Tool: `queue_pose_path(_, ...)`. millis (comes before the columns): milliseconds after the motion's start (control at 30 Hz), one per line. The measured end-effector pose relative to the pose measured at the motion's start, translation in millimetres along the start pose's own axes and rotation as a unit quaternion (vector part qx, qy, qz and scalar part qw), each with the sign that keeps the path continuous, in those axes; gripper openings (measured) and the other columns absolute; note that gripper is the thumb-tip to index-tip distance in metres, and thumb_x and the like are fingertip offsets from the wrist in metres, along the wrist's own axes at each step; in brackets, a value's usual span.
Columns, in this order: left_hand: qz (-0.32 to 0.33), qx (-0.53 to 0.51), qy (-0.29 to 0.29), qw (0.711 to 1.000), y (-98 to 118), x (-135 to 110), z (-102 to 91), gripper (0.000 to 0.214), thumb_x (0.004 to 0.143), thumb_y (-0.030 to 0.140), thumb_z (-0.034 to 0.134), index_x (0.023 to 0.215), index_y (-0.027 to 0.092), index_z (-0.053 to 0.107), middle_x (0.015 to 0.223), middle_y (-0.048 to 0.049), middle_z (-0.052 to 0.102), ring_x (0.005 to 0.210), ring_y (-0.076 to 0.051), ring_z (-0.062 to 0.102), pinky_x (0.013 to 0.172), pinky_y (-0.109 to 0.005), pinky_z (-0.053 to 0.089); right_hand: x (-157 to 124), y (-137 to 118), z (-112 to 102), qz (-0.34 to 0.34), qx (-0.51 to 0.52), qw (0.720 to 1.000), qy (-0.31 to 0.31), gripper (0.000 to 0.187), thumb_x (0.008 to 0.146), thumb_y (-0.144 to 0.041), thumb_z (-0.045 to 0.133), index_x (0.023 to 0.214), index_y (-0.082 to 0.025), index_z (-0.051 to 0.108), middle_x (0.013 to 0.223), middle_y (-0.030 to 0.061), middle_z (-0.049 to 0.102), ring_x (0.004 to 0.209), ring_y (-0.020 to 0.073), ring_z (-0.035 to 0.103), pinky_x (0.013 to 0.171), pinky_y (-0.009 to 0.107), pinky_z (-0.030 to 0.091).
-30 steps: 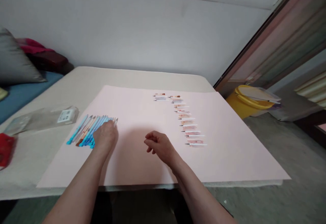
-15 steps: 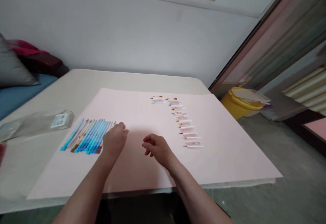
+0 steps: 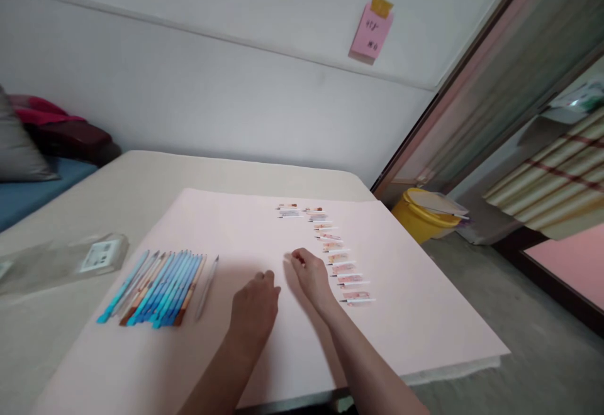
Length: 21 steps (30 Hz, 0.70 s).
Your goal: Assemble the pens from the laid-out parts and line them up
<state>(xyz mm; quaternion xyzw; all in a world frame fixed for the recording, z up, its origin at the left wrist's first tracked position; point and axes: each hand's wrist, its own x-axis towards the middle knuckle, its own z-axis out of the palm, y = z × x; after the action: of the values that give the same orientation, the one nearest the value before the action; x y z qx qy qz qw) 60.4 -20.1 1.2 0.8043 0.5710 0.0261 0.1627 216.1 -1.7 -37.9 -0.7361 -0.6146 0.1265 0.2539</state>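
My left hand (image 3: 255, 305) hovers over the pink sheet (image 3: 236, 223), its fingers curled under and their tips hidden. Right of it, my right hand (image 3: 311, 275) has thumb and forefinger pressed together; anything between them is too small to name. A lone whitish pen (image 3: 206, 288) lies slanted to the left of my left hand. Beyond it is a close row of blue, teal and brown pens (image 3: 163, 286). To the right of my right hand, a column of small packets with thin white, dark-tipped sticks (image 3: 356, 300) runs toward the back of the sheet.
A clear plastic bag (image 3: 61, 270) with a white label lies on the table's left. A pink note (image 3: 372, 33) is taped to the wall behind. On the floor at right stands a yellow bucket (image 3: 419, 217). A grey cushion (image 3: 21, 144) is at far left.
My left hand has moved right, away from the pen row, and the lone pen now shows on the sheet. My right hand has shifted slightly right. The view has tilted up.
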Motion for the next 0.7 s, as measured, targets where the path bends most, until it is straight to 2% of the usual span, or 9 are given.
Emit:
queue_pose_path(33, 0.012, -0.001, -0.004, 1.0, 1.3, -1.2, 1.6, 0.023, 0.091, 0.028, 0.032, 0.094, 0.019, 0.054, 0.092, -0.0092, 0.061, 0.081, -0.021, 0.062, 0.063, -0.03, 0.04, 15.2, 3.4, -0.7, 0.002, -0.077, 0.997, -0.013, 0.025, 0.09, -0.027, 0.035, 0.097, -0.024, 0.059, 0.09, 0.0015, 0.067, 0.081, 0.0154, 0.061, 0.069, 0.023, 0.042)
queue_pose_path(67, 0.018, -0.003, -0.007, 1.0, 2.3, -2.0, 2.9, 0.023, 0.091, 0.027, 0.032, 0.093, 0.019, 0.053, 0.093, -0.0092, 0.061, 0.081, -0.021, 0.062, 0.063, -0.03, 0.04, 31.5, 6.4, -0.9, 0.004, -0.103, 0.995, -0.017, 0.026, 0.09, -0.025, 0.035, 0.098, -0.023, 0.059, 0.091, 0.0031, 0.067, 0.083, 0.0164, 0.06, 0.069, 0.023, 0.041)
queue_pose_path(200, 0.036, -0.02, -0.008, 0.999, 2.4, -0.2, 4.5, 0.023, 0.091, 0.025, 0.031, 0.092, 0.018, 0.053, 0.093, -0.0093, 0.061, 0.083, -0.021, 0.062, 0.062, -0.03, 0.04, 94.8, 16.2, 3.2, -0.005, -0.158, 0.987, -0.031, 0.029, 0.089, -0.016, 0.035, 0.106, -0.017, 0.058, 0.104, 0.0097, 0.064, 0.097, 0.0191, 0.057, 0.077, 0.025, 0.039)
queue_pose_path(300, 0.031, -0.034, -0.018, 0.999, -0.5, 5.2, 2.8, 0.021, 0.091, 0.025, 0.033, 0.093, 0.019, 0.053, 0.094, -0.0092, 0.061, 0.084, -0.021, 0.061, 0.062, -0.029, 0.04, 128.0, 22.3, 8.5, -0.02, -0.195, 0.98, -0.043, 0.032, 0.091, -0.015, 0.032, 0.113, -0.015, 0.055, 0.115, 0.0122, 0.059, 0.106, 0.0207, 0.052, 0.084, 0.027, 0.037)
queue_pose_path(467, 0.012, -0.039, -0.023, 0.999, -4.5, 13.6, 0.6, 0.02, 0.09, 0.026, 0.035, 0.093, 0.019, 0.053, 0.095, -0.01, 0.06, 0.087, -0.022, 0.061, 0.063, -0.03, 0.041, 159.4, 26.0, 15.4, -0.051, -0.252, 0.964, -0.073, 0.04, 0.084, -0.006, 0.037, 0.122, -0.014, 0.049, 0.125, 0.0146, 0.053, 0.112, 0.0228, 0.047, 0.089, 0.03, 0.035)
queue_pose_path(700, 0.017, -0.032, -0.022, 0.999, -5.0, 15.0, 2.0, 0.021, 0.09, 0.025, 0.033, 0.093, 0.019, 0.053, 0.094, -0.0091, 0.06, 0.084, -0.023, 0.061, 0.061, -0.032, 0.04, 176.1, 23.3, 24.1, -0.071, -0.296, 0.948, -0.098, 0.033, 0.085, -0.013, 0.04, 0.114, -0.011, 0.055, 0.121, 0.0181, 0.054, 0.108, 0.0257, 0.048, 0.087, 0.035, 0.037)
